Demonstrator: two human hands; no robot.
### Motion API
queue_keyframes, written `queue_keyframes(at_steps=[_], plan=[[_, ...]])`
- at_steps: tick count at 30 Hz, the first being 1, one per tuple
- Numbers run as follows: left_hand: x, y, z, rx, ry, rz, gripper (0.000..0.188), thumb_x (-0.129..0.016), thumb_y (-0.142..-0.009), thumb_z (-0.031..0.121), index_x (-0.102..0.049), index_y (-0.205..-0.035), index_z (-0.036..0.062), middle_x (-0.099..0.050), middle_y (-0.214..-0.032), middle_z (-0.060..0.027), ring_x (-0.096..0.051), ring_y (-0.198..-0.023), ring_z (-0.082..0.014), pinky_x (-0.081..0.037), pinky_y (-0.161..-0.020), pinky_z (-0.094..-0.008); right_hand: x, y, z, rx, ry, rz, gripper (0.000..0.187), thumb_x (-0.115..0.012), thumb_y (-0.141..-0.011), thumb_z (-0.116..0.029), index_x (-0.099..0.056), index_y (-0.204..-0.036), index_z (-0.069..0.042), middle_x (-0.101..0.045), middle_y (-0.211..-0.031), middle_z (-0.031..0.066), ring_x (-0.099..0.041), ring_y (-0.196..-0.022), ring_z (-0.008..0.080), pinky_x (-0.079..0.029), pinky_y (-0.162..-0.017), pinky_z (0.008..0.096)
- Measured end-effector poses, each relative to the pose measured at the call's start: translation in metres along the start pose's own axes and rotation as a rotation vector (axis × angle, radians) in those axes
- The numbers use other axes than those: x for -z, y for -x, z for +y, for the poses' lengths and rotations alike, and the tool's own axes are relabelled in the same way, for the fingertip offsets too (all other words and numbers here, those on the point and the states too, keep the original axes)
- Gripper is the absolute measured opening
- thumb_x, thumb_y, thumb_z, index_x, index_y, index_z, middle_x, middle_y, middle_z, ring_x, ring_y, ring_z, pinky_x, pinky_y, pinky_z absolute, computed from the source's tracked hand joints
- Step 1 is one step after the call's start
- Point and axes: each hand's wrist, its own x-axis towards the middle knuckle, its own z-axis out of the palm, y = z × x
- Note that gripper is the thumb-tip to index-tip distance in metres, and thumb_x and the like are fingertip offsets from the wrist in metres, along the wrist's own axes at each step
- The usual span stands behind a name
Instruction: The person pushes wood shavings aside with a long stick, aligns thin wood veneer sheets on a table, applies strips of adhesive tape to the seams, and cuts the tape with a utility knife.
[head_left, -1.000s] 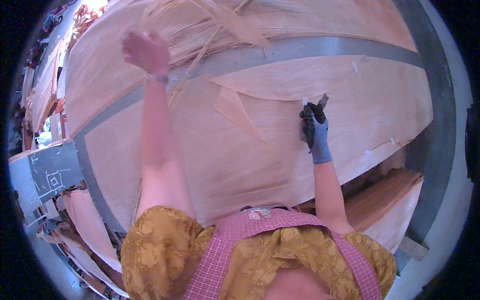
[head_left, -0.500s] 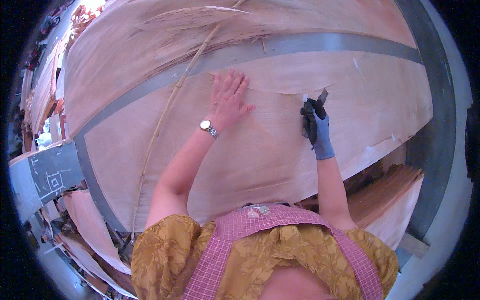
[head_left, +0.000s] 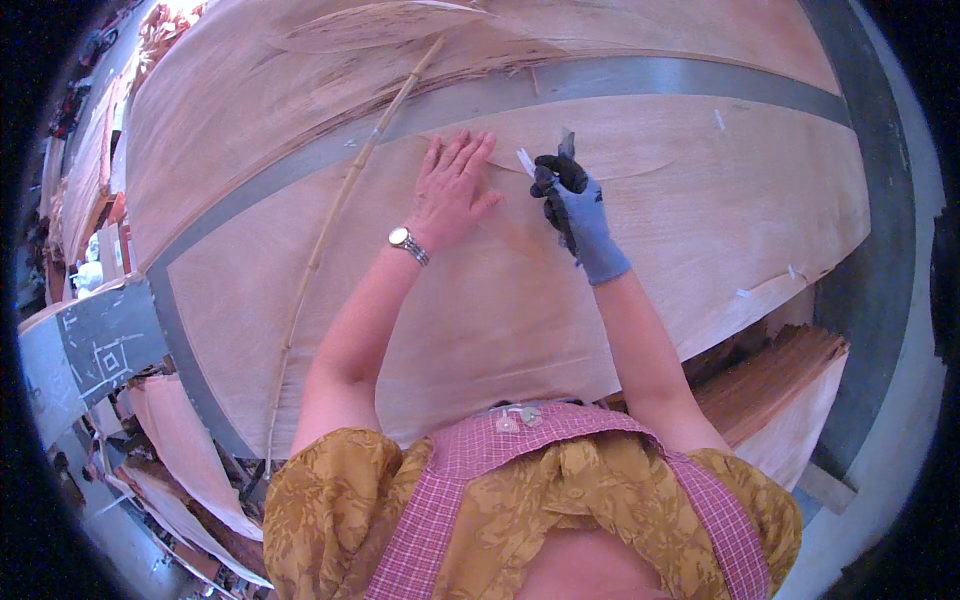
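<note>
A large, thin pale-brown wood veneer sheet (head_left: 350,290) lies before me. A curved split edge runs across its upper part, between my hands. My left hand (head_left: 452,195), bare with a wristwatch (head_left: 404,240), lies flat on the sheet at that split, fingers spread. My right hand (head_left: 572,205), in a blue glove with black fingers, is closed just to the right of it. From its fingers stick out a short white strip (head_left: 526,162), which looks like tape, and a flat grey blade-like piece (head_left: 567,146). The rest of what it holds is hidden.
A long bamboo stick (head_left: 345,190) lies across the sheet on the left. Beyond a grey metal strip (head_left: 640,75), more ragged-edged veneer (head_left: 250,130) spreads out. Small white tape pieces (head_left: 718,120) dot the sheet. A veneer stack (head_left: 780,385) sits below right.
My right hand has moved left and slightly away from me, towards my left hand, still holding the white strip and grey piece. My left hand has shifted slightly left.
</note>
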Motion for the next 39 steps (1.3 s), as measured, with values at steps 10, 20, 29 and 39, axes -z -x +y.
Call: queue_keyframes(at_steps=[10, 20, 29, 39], plan=[[-0.01, 0.002, -0.005, -0.268, -0.154, 0.004, 0.055, -0.059, -0.088, 0.031, -0.047, -0.139, 0.0128, -0.046, -0.145, -0.0037, -0.04, -0.133, -0.0259, -0.027, -0.112, -0.0459, -0.015, -0.012, 0.021, -0.079, 0.108, 0.052, 0.015, -0.063, -0.09, -0.019, -0.067, -0.095, -0.006, -0.064, -0.071, 0.0012, -0.052, -0.051, 0.0071, -0.039, -0.046, 0.0228], [-0.019, 0.001, 0.005, -0.274, -0.121, -0.003, 0.055, -0.06, -0.087, 0.035, -0.051, -0.136, 0.0119, -0.052, -0.138, -0.0065, -0.047, -0.127, -0.0274, -0.031, -0.109, -0.0467, 0.003, -0.038, 0.008, 0.586, 1.385, 0.068, 0.015, -0.056, -0.085, -0.017, -0.061, -0.083, -0.004, -0.066, -0.078, 0.0179, -0.065, -0.075, 0.0358, -0.049, -0.065, 0.0464], [-0.025, -0.009, 0.034, -0.082, -0.043, 0.028, 0.055, -0.062, -0.085, 0.031, -0.051, -0.136, 0.0135, -0.052, -0.138, -0.0064, -0.045, -0.128, -0.0278, -0.029, -0.109, -0.0469, 0.138, -0.034, -0.048, 0.051, 0.534, 0.246, 0.025, -0.071, -0.085, -0.029, -0.06, -0.089, -0.007, -0.063, -0.071, 0.0056, -0.055, -0.058, 0.0133, -0.044, -0.054, 0.0288], [-0.027, -0.002, 0.045, -0.078, 0.025, 0.06, 0.053, -0.061, -0.084, 0.023, -0.049, -0.136, 0.0156, -0.053, -0.135, -0.0081, -0.045, -0.128, -0.0287, -0.032, -0.107, -0.0459, 0.167, 0.011, -0.015, 0.3, 1.083, 0.537, 0.041, -0.074, -0.081, -0.039, -0.06, -0.094, -0.003, -0.066, -0.085, 0.0152, -0.066, -0.078, 0.027, -0.051, -0.068, 0.0372]])
